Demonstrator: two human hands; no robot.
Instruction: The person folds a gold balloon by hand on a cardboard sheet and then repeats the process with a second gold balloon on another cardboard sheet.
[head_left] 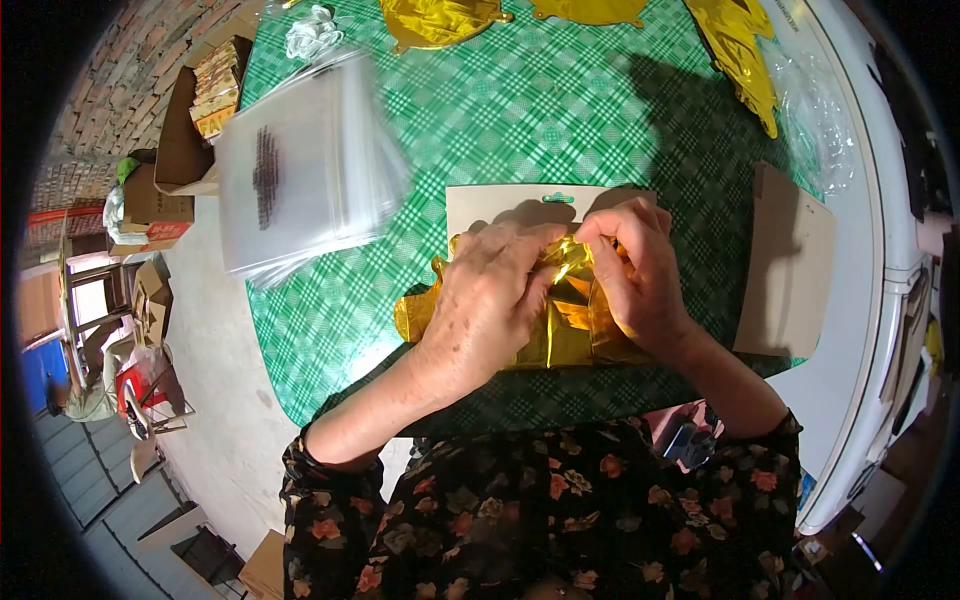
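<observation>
Green checked tablecloth under both hands, left hand and right hand pinching folded gold foil; brick wall beyond.

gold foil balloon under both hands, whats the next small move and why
Probably press the fold flat: both the left hand and right hand pinch the gold foil balloon, still bunched and crinkled, on the white card.

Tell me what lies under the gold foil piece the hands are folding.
Under the gold foil piece a white card shows at its far edge, resting on the green checked tablecloth. The left hand and right hand cover the rest.
</observation>
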